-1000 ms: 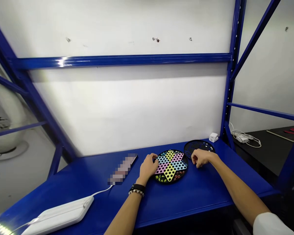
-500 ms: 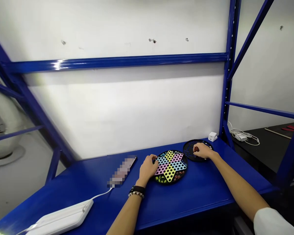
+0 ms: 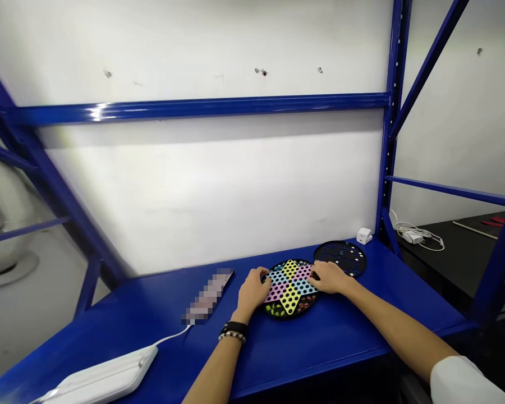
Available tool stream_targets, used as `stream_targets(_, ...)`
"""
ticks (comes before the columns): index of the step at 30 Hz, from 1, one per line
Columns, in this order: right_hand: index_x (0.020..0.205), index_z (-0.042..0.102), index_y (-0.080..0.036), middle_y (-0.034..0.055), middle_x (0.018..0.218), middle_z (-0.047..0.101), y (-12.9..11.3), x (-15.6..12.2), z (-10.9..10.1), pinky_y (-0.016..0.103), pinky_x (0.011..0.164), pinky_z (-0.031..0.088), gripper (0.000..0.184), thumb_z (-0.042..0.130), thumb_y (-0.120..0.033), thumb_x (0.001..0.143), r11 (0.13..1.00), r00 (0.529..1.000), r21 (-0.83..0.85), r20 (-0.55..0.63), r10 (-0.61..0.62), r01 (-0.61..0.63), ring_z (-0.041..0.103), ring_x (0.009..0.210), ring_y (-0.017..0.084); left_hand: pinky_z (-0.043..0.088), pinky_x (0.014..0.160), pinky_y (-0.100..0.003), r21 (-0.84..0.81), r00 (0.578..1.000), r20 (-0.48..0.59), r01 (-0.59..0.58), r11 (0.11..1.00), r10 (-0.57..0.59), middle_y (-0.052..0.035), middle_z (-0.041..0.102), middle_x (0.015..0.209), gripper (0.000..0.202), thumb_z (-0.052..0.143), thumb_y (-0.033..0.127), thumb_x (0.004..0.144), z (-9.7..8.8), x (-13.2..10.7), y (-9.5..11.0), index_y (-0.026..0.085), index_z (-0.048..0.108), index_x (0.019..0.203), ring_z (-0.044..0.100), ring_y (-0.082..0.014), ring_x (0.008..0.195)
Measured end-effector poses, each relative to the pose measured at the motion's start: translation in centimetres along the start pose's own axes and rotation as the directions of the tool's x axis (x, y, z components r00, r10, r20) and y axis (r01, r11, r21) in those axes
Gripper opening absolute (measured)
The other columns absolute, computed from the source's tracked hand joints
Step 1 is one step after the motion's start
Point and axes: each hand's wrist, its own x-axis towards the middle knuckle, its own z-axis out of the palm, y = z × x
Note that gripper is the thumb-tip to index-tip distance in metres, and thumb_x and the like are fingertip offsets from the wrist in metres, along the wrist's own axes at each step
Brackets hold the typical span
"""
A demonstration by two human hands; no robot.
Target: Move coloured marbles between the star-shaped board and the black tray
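Toward the wall (image 3: 219,191) points one yellow star-tip (image 3: 290,267).

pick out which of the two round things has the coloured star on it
The nearer one: the board between the left hand and right hand, with its yellow, pink and blue star. The black disc behind the right hand shows no star.

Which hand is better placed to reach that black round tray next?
Probably the right hand: it is at the right side of the star-patterned board, near the black round tray. The left hand is at the board's left edge, farther away.
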Motion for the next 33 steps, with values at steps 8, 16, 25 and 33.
stream_targets(8, 0.085, 0.067, -0.017, 0.0080, 0.097, 0.066, -0.3, 0.1, 1.0, 0.026, 0.069, 0.038, 0.032, 0.043, -0.037, 0.095, 0.996, 0.998, -0.074, -0.020, 0.055, -0.057, 0.060, 0.082, 0.018, 0.046, 0.080, -0.029, 0.000, 1.000, 0.008, 0.007, 1.000, -0.007, -0.0052, 0.064, 0.114, 0.026, 0.047, 0.027, 0.085, -0.1, -0.1, 0.1, 0.023, 0.061, 0.106, 0.061, -0.0211, 0.103)
stream_targets(16, 0.074, 0.070, -0.018, 0.0074, 0.083, 0.071, 0.0, 0.4, 1.7, 0.025, 0.065, 0.033, 0.041, 0.040, -0.034, 0.096, 0.993, 0.998, -0.099, 0.006, 0.064, -0.063, 0.061, 0.073, 0.016, 0.046, 0.078, -0.028, 0.009, 1.000, 0.001, -0.003, 1.000, 0.003, -0.0054, 0.064, 0.114, 0.025, 0.047, 0.027, 0.085, -0.1, -0.1, 0.0, 0.024, 0.062, 0.105, 0.061, -0.0210, 0.103)
stream_targets(25, 0.073, 0.071, -0.018, 0.0061, 0.080, 0.072, 0.1, 0.2, 2.0, 0.025, 0.061, 0.030, 0.046, 0.037, -0.036, 0.098, 0.994, 0.994, -0.064, -0.078, 0.079, -0.084, 0.061, 0.070, 0.015, 0.046, 0.079, -0.028, 0.011, 1.000, -0.003, 0.000, 1.000, 0.000, -0.0054, 0.064, 0.113, 0.024, 0.048, 0.027, 0.085, 0.0, 0.0, -0.1, 0.024, 0.062, 0.104, 0.062, -0.0208, 0.103)
stream_targets(33, 0.077, 0.073, -0.020, 0.0052, 0.087, 0.073, -0.1, -0.1, 2.3, 0.023, 0.064, 0.034, 0.044, 0.037, -0.035, 0.098, 0.996, 0.990, -0.078, -0.137, 0.029, -0.040, 0.064, 0.077, 0.015, 0.046, 0.081, -0.028, 0.001, 1.000, -0.002, -0.011, 1.000, 0.011, -0.0048, 0.063, 0.113, 0.024, 0.046, 0.027, 0.085, 0.0, -0.1, 0.0, 0.024, 0.062, 0.103, 0.061, -0.0203, 0.102)
